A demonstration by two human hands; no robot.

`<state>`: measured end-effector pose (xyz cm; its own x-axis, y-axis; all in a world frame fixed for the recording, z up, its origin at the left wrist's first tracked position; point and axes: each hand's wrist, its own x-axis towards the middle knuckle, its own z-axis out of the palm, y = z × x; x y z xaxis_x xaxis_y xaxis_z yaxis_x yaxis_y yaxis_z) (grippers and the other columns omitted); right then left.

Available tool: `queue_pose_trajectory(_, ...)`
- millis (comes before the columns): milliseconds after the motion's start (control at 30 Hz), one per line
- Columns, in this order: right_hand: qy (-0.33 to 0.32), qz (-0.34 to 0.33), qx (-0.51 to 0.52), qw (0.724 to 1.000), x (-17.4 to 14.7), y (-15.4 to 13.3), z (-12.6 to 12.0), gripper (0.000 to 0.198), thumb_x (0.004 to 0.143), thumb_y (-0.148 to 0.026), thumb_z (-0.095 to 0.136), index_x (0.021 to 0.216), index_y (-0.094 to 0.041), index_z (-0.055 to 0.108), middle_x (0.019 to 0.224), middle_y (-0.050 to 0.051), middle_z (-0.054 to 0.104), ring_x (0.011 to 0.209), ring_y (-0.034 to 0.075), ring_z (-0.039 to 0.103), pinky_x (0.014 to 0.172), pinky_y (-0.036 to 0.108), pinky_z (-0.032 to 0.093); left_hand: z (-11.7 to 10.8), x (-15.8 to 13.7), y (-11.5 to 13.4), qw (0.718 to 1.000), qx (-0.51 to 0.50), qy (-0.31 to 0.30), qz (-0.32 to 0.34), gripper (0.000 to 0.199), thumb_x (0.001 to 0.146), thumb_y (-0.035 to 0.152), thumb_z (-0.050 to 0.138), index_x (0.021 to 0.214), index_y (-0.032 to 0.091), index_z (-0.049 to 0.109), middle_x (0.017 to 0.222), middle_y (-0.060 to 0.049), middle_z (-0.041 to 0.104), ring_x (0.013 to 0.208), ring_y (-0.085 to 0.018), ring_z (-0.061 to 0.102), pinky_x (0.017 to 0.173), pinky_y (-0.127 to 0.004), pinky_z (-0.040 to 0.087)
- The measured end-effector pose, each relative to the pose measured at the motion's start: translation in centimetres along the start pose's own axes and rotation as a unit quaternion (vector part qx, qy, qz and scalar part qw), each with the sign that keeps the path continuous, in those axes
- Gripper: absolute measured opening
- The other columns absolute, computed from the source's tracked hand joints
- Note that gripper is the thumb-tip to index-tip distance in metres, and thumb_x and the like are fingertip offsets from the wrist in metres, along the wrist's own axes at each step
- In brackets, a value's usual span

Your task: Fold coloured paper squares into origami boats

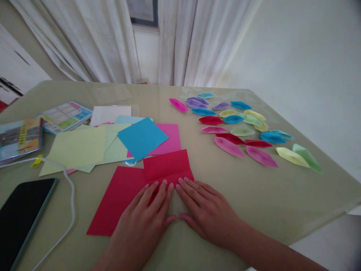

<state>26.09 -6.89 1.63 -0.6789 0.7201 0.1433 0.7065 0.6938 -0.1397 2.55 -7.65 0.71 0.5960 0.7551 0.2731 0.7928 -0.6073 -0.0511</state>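
A creased piece of red paper (167, 162) lies on the table, partly over a larger red sheet (113, 203). My left hand (148, 210) rests flat with its fingers stretched out, the fingertips on the near edge of the creased paper and the palm partly over the larger sheet. Beside it, my right hand (205, 207) lies flat too, fingertips pressing the same edge further right. The two thumbs nearly meet below the paper. My fingers cover part of that near edge.
Several folded paper boats (229, 146) in many colours stand at the right. To the left are loose sheets, including a blue square (143, 138) and a pale yellow sheet (79, 148). A phone (22, 218), a white cable (72, 203) and a booklet (19, 137) lie at the far left.
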Motion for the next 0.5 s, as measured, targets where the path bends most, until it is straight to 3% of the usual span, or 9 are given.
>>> queue_pose_trajectory(200, -0.01, 0.04, -0.029, 0.999, -1.7, 1.1, -1.0, 0.062, 0.108, -0.051, 0.054, 0.15, -0.006, 0.056, 0.153, 0.017, 0.06, 0.137, 0.032, 0.062, 0.114, 0.05, 0.053, -1.0, -1.8, -2.5, 0.999, 0.02, -0.014, 0.032, 0.052, 0.113, 0.044, 0.035, 0.143, 0.015, 0.066, 0.145, -0.011, 0.069, 0.128, -0.032, 0.064, 0.11, -0.053, 0.044)
queue_pose_trajectory(333, 0.003, 0.04, -0.048, 0.998, -1.4, 0.9, -1.0, 0.062, 0.106, -0.052, 0.058, 0.145, -0.004, 0.061, 0.148, 0.019, 0.064, 0.134, 0.034, 0.064, 0.114, 0.052, 0.052, -1.7, -3.1, -4.5, 0.998, 0.017, 0.005, 0.052, 0.052, 0.112, 0.045, 0.035, 0.131, 0.016, 0.074, 0.136, -0.013, 0.074, 0.122, -0.034, 0.067, 0.106, -0.055, 0.043)
queue_pose_trajectory(500, -0.006, 0.068, -0.081, 0.994, 1.5, 0.7, -1.9, 0.061, 0.103, -0.058, 0.061, 0.132, -0.005, 0.07, 0.138, 0.02, 0.07, 0.129, 0.036, 0.064, 0.112, 0.053, 0.05, -2.0, -1.5, -3.1, 0.997, -0.069, 0.007, 0.026, 0.038, 0.11, 0.036, 0.044, 0.111, 0.023, 0.079, 0.135, -0.008, 0.074, 0.126, -0.031, 0.065, 0.109, -0.051, 0.045)
